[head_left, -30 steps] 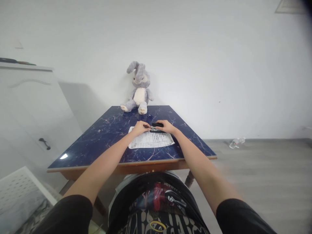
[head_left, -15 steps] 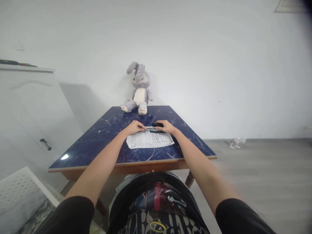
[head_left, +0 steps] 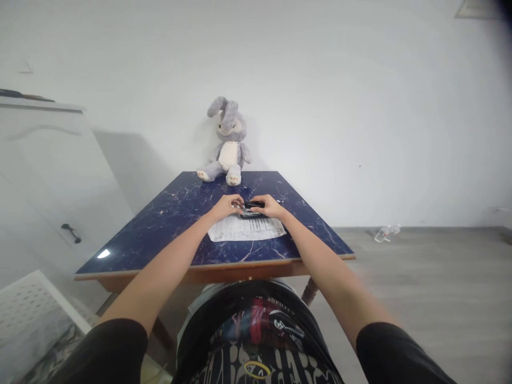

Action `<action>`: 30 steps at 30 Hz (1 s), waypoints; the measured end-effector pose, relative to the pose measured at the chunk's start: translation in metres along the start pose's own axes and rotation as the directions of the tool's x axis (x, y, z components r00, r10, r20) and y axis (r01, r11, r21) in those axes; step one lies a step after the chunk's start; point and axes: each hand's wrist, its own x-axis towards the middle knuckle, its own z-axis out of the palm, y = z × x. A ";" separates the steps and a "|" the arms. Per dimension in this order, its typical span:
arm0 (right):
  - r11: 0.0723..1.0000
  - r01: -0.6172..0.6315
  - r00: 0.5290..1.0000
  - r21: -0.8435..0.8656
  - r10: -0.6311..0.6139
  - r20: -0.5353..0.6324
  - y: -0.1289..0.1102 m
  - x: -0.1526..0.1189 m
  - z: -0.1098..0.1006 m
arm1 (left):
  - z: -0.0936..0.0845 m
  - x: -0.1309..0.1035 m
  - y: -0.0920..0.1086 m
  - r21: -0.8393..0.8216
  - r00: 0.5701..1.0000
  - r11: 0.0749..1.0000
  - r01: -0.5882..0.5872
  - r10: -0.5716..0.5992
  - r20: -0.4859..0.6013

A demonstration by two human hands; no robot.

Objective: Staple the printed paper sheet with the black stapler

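A black stapler [head_left: 253, 205] lies over a printed sheet of paper [head_left: 246, 230] on the blue marbled table [head_left: 168, 234]. Some silvery metal shows between its upper and lower parts. My right hand [head_left: 272, 206] grips it from the right, thumb on the near side and fingers over the top. At its left end is my left hand [head_left: 229, 206], with curled fingers and thumb drawn close together. Whatever those fingers pinch is too small to make out. Both hands cover part of the sheet's far edge.
A grey plush rabbit [head_left: 229, 144] sits at the table's far edge against the white wall. To the left stands a white cabinet [head_left: 48, 176], with a white perforated panel [head_left: 28, 298] below it. A clear plastic item [head_left: 386, 232] lies on the floor at right.
My left hand has moved right, up to the stapler's end. The stapler has shifted slightly left with my right hand, and the gap between its two parts looks narrower.
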 end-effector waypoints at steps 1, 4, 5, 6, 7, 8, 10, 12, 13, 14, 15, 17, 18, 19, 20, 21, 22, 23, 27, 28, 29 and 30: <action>1.000 0.000 1.000 0.011 0.000 -0.006 0.000 0.000 0.001 | 0.002 0.001 0.001 0.010 1.000 1.000 -0.009 0.009 -0.004; 0.999 0.005 1.000 0.042 -0.004 -0.020 0.002 0.001 0.002 | 0.008 0.003 0.001 0.030 0.999 0.999 -0.035 0.035 0.009; 0.999 0.007 1.000 0.048 -0.006 -0.023 0.002 0.001 0.003 | 0.010 0.004 0.001 0.036 0.999 0.998 -0.042 0.041 0.015; 0.999 0.011 1.000 0.053 -0.010 -0.024 0.001 0.001 0.003 | 0.010 0.004 0.000 0.042 0.999 0.998 -0.046 0.045 0.018; 0.998 0.015 1.000 0.059 -0.014 -0.027 0.001 0.001 0.003 | 0.010 0.004 0.000 0.048 0.999 0.998 -0.048 0.047 0.019; 0.998 0.019 0.999 0.062 -0.017 -0.028 0.000 0.002 0.004 | 0.010 0.004 -0.001 0.053 0.999 0.997 -0.047 0.046 0.022; 0.998 0.021 1.000 0.052 -0.020 -0.023 -0.002 0.003 0.004 | 0.008 0.004 -0.002 0.072 0.999 0.997 -0.035 0.033 0.033; 1.000 0.012 1.000 0.018 -0.012 -0.009 -0.004 0.003 0.005 | 0.003 0.003 -0.002 0.127 0.999 0.992 -0.020 0.014 0.048; 1.000 0.003 1.000 0.001 -0.003 -0.001 -0.005 0.003 0.006 | 0.001 0.003 -0.002 0.163 0.998 0.986 -0.015 0.005 0.057; 1.000 -0.007 1.000 -0.009 0.007 0.006 -0.005 0.003 0.007 | -0.002 0.003 -0.003 0.199 0.998 0.980 -0.014 0.000 0.068; 1.000 -0.014 1.000 -0.010 0.014 0.010 -0.006 0.003 0.009 | -0.006 0.004 -0.004 0.226 0.997 0.974 -0.018 0.001 0.076; 1.000 -0.024 0.999 -0.001 0.024 0.022 -0.007 0.003 0.011 | -0.012 0.004 -0.008 0.240 0.997 0.970 -0.029 0.012 0.071; 1.000 -0.025 0.999 0.000 0.025 0.030 -0.008 0.004 0.012 | -0.016 0.004 -0.011 0.234 0.999 0.972 -0.031 0.020 0.047; 1.000 -0.025 0.999 -0.005 0.025 0.039 -0.008 0.004 0.012 | -0.019 0.003 -0.014 0.222 1.000 0.975 -0.025 0.023 0.013; 1.000 -0.023 0.998 -0.014 0.024 0.051 -0.008 0.005 0.012 | -0.021 0.003 -0.018 0.209 0.999 0.978 -0.011 0.017 -0.028; 1.000 -0.021 0.998 -0.023 0.023 0.064 -0.008 0.005 0.010 | -0.023 0.003 -0.022 0.200 0.998 0.980 0.011 0.002 -0.069; 0.999 -0.019 0.997 -0.030 0.022 0.079 -0.007 0.005 0.008 | -0.025 0.003 -0.026 0.196 0.994 0.980 0.037 -0.017 -0.107; 0.999 -0.018 0.995 -0.035 0.021 0.095 -0.006 0.005 0.004 | -0.026 0.003 -0.029 0.197 0.990 0.978 0.063 -0.036 -0.139; 0.997 -0.068 0.986 -0.039 0.073 0.153 0.010 -0.005 -0.021 | -0.029 0.003 -0.038 0.220 0.980 0.970 0.105 -0.063 -0.189; 0.994 -0.099 0.982 -0.037 0.104 0.155 0.016 -0.009 -0.028 | -0.029 0.003 -0.039 0.212 0.980 0.972 0.103 -0.062 -0.190; 0.990 -0.137 0.980 -0.036 0.141 0.144 0.022 -0.014 -0.034 | -0.028 0.003 -0.040 0.197 0.980 0.975 0.102 -0.064 -0.190; 0.984 -0.176 0.977 -0.037 0.179 0.119 0.029 -0.018 -0.039 | -0.028 0.004 -0.041 0.177 0.979 0.979 0.105 -0.070 -0.193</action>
